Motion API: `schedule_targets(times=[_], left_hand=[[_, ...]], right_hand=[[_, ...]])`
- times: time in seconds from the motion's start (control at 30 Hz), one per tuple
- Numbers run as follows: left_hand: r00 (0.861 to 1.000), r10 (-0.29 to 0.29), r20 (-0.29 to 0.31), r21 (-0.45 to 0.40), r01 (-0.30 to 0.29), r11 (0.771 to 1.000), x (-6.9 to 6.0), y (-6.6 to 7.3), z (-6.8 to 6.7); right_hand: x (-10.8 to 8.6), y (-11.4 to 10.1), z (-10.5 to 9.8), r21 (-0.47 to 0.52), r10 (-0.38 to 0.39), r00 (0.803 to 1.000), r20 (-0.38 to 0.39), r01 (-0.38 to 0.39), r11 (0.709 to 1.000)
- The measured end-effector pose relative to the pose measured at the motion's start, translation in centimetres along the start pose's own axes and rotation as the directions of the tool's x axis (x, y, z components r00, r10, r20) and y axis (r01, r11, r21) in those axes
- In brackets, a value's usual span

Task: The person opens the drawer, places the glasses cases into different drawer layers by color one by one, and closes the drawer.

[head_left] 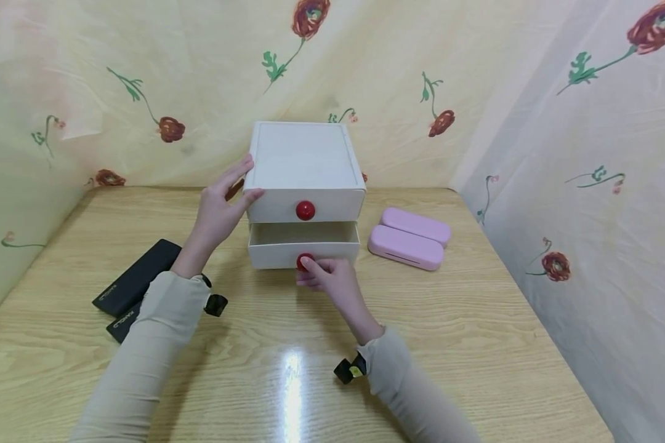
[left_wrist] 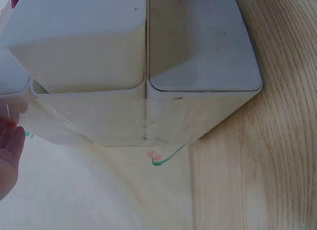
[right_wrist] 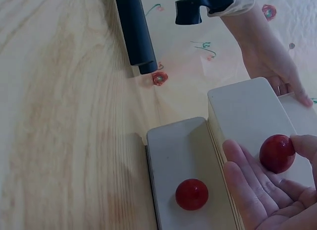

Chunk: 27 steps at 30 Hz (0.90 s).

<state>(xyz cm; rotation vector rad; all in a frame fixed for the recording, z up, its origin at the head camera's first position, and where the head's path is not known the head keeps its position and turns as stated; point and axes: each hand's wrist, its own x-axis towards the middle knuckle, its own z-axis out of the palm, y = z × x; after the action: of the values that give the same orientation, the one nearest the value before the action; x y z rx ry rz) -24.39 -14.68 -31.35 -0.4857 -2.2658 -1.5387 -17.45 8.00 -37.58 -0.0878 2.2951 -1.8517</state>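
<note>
A white drawer box (head_left: 305, 154) stands at the back of the table. One drawer (head_left: 277, 255) is partly pulled out beneath the top drawer front (head_left: 271, 206), which carries a red knob (head_left: 305, 210). My right hand (head_left: 332, 280) pinches the pulled drawer's red knob (right_wrist: 277, 153), thumb on one side and fingers on the other. Another drawer front (right_wrist: 173, 150) with its own knob lies on the table side in the right wrist view. At the box's upper left edge rests my left hand (head_left: 221, 206), fingers fairly straight, thumb by the front edge.
Two black flat boxes (head_left: 138, 277) overlap on the left, partly behind my left forearm. To the right of the drawer box, two pink oblong cases (head_left: 407, 246) lie side by side. Flowered cloth (head_left: 210, 80) hangs behind and beside the wooden table (head_left: 476, 369).
</note>
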Motion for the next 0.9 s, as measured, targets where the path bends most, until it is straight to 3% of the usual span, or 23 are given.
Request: schedule_targets(times=[0.47, 0.9], left_hand=[[1.0, 0.01, -0.002, 0.009, -0.009, 1.0, -0.1, 0.0, 0.0], [1.0, 0.014, -0.005, 0.014, -0.014, 1.0, -0.1, -0.2, 0.0]], right_hand=[[-1.5, 1.1, 0.3, 0.034, 0.019, 1.0, -0.014, -0.019, 0.999], [-2.8, 1.4, 0.4, 0.041, -0.018, 1.0, -0.014, 0.018, 0.999]])
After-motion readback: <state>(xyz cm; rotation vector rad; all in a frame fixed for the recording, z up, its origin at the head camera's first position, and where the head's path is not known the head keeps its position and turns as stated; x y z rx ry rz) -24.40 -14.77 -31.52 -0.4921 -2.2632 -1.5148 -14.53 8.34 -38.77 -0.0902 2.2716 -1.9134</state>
